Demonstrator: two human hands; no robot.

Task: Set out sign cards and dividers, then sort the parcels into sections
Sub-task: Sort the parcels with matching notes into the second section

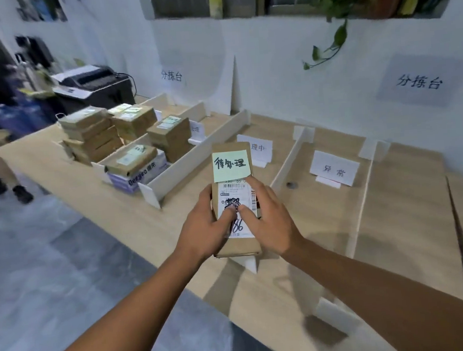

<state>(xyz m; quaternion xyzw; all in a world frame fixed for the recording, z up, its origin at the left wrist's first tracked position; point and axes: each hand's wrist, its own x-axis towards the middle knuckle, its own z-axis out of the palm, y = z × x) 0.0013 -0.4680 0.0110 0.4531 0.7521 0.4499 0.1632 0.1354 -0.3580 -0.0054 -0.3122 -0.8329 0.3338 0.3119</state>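
My two forearms reach out to a flat kraft-card parcel (238,247); my left hand (201,231) and right hand (272,222) grip its sides, fingers curled under and both thumbs pressed on the smooth white label, above the near edge of the bench (115,208). It may be touching the thin white divider (250,263) beneath, though blur hides that. Set down carelessly, it could tip that light board, or shed the green paper note (231,165) at its far end.
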